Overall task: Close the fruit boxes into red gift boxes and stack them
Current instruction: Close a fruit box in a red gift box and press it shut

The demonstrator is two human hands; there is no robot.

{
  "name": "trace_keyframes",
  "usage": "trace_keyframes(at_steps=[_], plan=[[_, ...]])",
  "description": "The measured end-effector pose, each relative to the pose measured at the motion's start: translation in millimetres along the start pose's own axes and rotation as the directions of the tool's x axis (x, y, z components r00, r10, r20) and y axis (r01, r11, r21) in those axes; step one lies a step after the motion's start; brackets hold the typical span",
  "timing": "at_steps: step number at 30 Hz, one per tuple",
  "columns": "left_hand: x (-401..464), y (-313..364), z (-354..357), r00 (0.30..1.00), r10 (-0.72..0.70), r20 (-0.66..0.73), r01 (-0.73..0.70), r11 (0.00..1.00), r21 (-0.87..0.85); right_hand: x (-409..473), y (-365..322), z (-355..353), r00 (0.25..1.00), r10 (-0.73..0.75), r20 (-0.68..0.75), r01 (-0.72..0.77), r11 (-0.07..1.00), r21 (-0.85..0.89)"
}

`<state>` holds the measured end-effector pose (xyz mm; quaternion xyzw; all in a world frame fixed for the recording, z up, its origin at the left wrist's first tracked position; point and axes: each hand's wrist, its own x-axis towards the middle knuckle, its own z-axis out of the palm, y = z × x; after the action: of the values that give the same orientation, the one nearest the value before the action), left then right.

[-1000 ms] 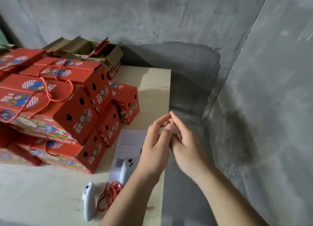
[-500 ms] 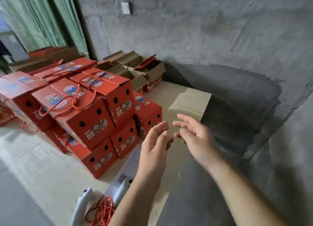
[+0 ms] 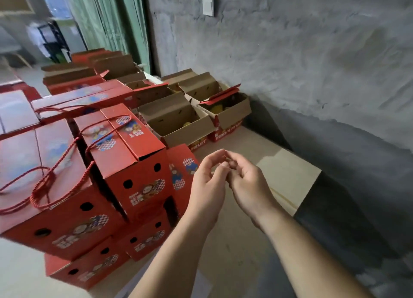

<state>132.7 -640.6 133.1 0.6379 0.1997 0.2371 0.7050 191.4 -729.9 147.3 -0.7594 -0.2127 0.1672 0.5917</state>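
Observation:
Closed red gift boxes with red rope handles are stacked at the left; the nearest top one point(image 3: 134, 161) has round holes in its end face. Behind them stand open fruit boxes with brown flaps up: one point(image 3: 176, 121) in the middle and another point(image 3: 225, 110) by the wall, yellow fruit showing inside both. My left hand point(image 3: 209, 186) and my right hand point(image 3: 248, 186) are held together in front of me, above the wooden platform. Their fingertips touch and the fingers curl loosely. Neither hand holds a box.
The wooden platform point(image 3: 288, 174) ends at the right, with dark floor beyond it. A rough grey wall point(image 3: 290, 51) runs along the back and right. Green curtains point(image 3: 107, 18) hang at the back left. More open boxes point(image 3: 116, 67) stand farther back.
My view has swung up and to the left, bringing the open fruit boxes and curtains into sight. My hands parted briefly, then came together again at the fingertips.

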Motion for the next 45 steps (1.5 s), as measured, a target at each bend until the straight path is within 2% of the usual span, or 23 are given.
trace_keyframes(at_steps=[5, 7, 9, 10, 11, 13, 14, 15, 16, 21, 23, 26, 29, 31, 35, 36, 38, 41, 43, 45], plan=[[93, -43, 0, 0.956, 0.042, -0.289, -0.014, 0.995, 0.098, 104, 33, 19, 0.982, 0.0, 0.191, 0.007, 0.999, -0.036], [126, -65, -1, 0.915, 0.003, -0.404, 0.059, 0.989, 0.139, 143, 48, 30, 0.951, 0.037, 0.306, -0.013, 0.997, -0.081], [151, -88, 0, 0.885, -0.036, -0.465, 0.14, 0.971, 0.192, 180, 67, 35, 0.913, 0.083, 0.399, -0.004, 0.981, -0.196], [163, -102, -1, 0.887, -0.005, -0.462, 0.172, 0.932, 0.319, 201, 76, 36, 0.891, 0.109, 0.441, 0.011, 0.966, -0.26], [171, -115, -3, 0.906, 0.016, -0.423, 0.22, 0.835, 0.503, 223, 84, 38, 0.873, 0.132, 0.47, 0.032, 0.946, -0.324], [177, -140, -6, 0.957, 0.009, -0.291, 0.253, 0.464, 0.849, 267, 100, 40, 0.857, 0.14, 0.496, 0.11, 0.891, -0.441], [177, -150, -7, 0.963, -0.011, -0.269, 0.259, 0.304, 0.917, 287, 108, 43, 0.855, 0.133, 0.502, 0.151, 0.861, -0.486], [178, -156, -6, 0.955, -0.022, -0.295, 0.292, 0.219, 0.931, 307, 115, 47, 0.851, 0.121, 0.511, 0.199, 0.826, -0.527], [181, -158, -4, 0.94, -0.018, -0.341, 0.338, 0.194, 0.921, 325, 120, 53, 0.843, 0.105, 0.528, 0.255, 0.786, -0.563], [197, -159, -9, 0.83, 0.019, -0.557, 0.539, 0.225, 0.812, 385, 134, 88, 0.761, 0.053, 0.647, 0.543, 0.493, -0.679], [198, -161, -19, 0.792, 0.052, -0.608, 0.58, 0.245, 0.776, 404, 136, 98, 0.74, 0.064, 0.669, 0.581, 0.441, -0.684], [205, -162, -24, 0.776, 0.083, -0.625, 0.59, 0.257, 0.766, 432, 138, 107, 0.728, 0.107, 0.678, 0.612, 0.345, -0.712], [205, -165, -23, 0.776, 0.089, -0.624, 0.586, 0.263, 0.766, 437, 144, 113, 0.743, -0.042, 0.668, 0.664, 0.165, -0.729], [202, -166, -24, 0.777, 0.091, -0.623, 0.582, 0.274, 0.766, 428, 154, 110, 0.727, -0.109, 0.678, 0.687, 0.1, -0.72], [201, -165, -24, 0.772, 0.09, -0.629, 0.578, 0.312, 0.754, 414, 165, 89, 0.664, -0.063, 0.745, 0.741, 0.188, -0.645], [200, -165, -24, 0.771, 0.095, -0.629, 0.576, 0.314, 0.754, 412, 163, 83, 0.649, -0.058, 0.758, 0.754, 0.183, -0.631], [200, -165, -24, 0.771, 0.106, -0.628, 0.572, 0.319, 0.756, 409, 154, 68, 0.651, -0.046, 0.757, 0.752, 0.175, -0.636], [198, -163, -23, 0.768, 0.113, -0.631, 0.572, 0.323, 0.754, 394, 143, 42, 0.673, -0.036, 0.739, 0.722, 0.25, -0.645], [198, -161, -21, 0.767, 0.139, -0.627, 0.566, 0.313, 0.762, 373, 137, 29, 0.679, 0.024, 0.734, 0.695, 0.304, -0.652], [201, -158, -15, 0.794, 0.213, -0.569, 0.5, 0.303, 0.811, 346, 137, 19, 0.664, 0.109, 0.74, 0.682, 0.318, -0.658]])
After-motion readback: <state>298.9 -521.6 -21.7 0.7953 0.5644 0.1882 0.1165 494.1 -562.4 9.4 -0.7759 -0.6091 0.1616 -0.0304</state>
